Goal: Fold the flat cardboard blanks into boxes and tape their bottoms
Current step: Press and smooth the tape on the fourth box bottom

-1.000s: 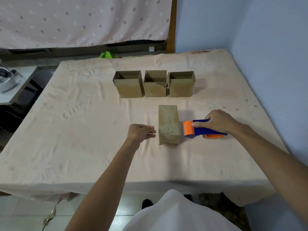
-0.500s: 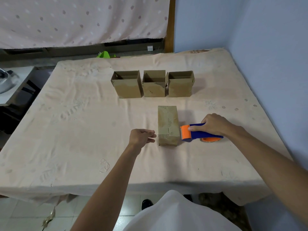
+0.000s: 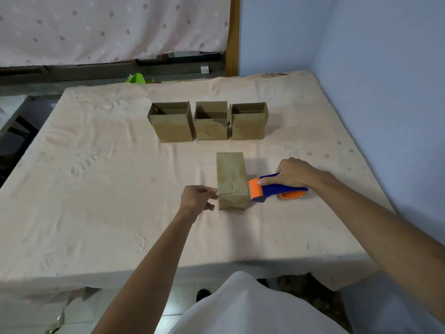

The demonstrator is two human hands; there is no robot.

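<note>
A folded cardboard box (image 3: 231, 180) lies on its side in the middle of the table, tape visible along its upper face. My right hand (image 3: 292, 171) grips a blue and orange tape dispenser (image 3: 272, 188), whose orange head touches the box's right side. My left hand (image 3: 198, 196) hovers at the box's near left corner, fingertips close to or just touching it, fingers loosely curled and holding nothing. Three open boxes stand upright in a row farther back: left (image 3: 171, 124), middle (image 3: 211, 122), right (image 3: 249, 122).
The table (image 3: 96, 189) is covered with a pale peach cloth and its front edge is near my body. A blue wall (image 3: 385, 80) runs along the right side. A green object (image 3: 138, 78) lies behind the far edge.
My right hand has slid the tape dispenser left until its head meets the box. My left hand has crept closer to the box's near left corner.
</note>
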